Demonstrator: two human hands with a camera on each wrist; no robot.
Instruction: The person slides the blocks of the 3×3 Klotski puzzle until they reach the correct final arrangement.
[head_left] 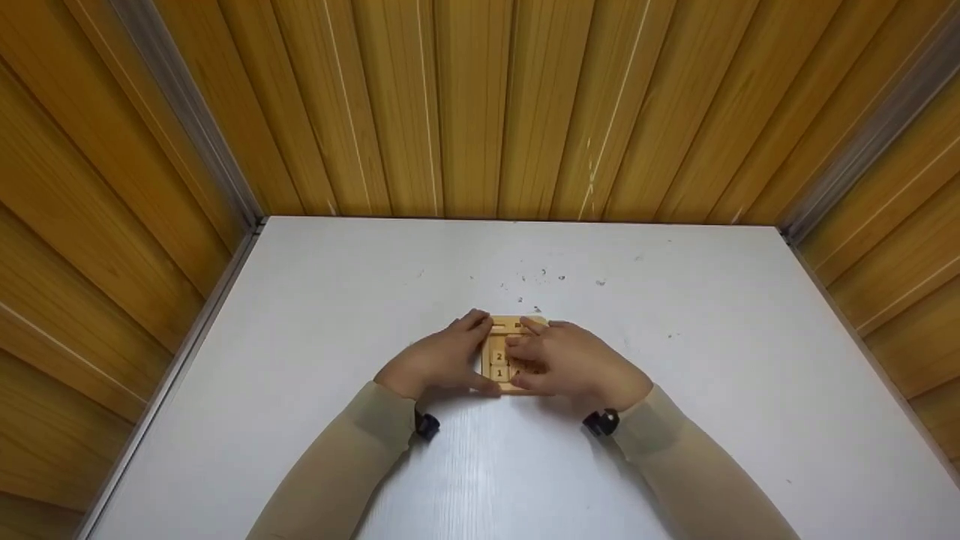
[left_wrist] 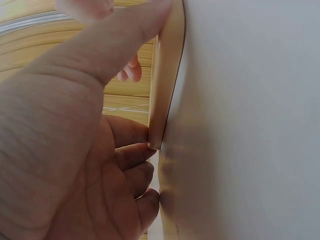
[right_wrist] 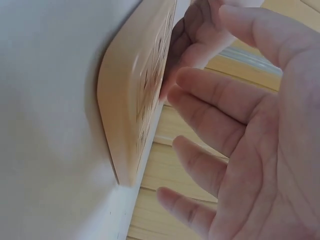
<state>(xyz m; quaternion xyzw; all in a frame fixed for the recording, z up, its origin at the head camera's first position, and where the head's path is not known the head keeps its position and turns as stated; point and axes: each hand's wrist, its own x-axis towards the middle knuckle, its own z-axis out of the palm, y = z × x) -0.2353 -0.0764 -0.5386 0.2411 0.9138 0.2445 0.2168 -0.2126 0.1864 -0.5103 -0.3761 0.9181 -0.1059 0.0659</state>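
Handling a wooden number board [head_left: 508,321], lying flat on the white table [head_left: 480,480] between the two hands. Gripping the board's left side with the left hand [head_left: 439,360]: pressing the thumb against the near left corner, bending the fingers against the far left corner. Holding the right hand [head_left: 574,364] over the right half of the board, spreading the fingers partly and bending them loosely, grasping nothing. Reaching with the right fingertips over the middle of the board; not being able to tell from these views whether touching any tile. Showing along the board's left column the tile marked 2 [head_left: 499,357] and, just on the near side of it, the tile marked 1 [head_left: 499,373]. Covering further tiles on the board's right with the right hand. Wearing beige sleeves [head_left: 322,472] and black wrist devices [head_left: 427,426] on the near side of the board, to its left and right. Seeing dark specks [head_left: 562,277] scattered beyond the board. Facing a wood-grained back wall [head_left: 472,112] farther beyond the board, and grey metal strips [head_left: 195,120] well to the left and right of it.
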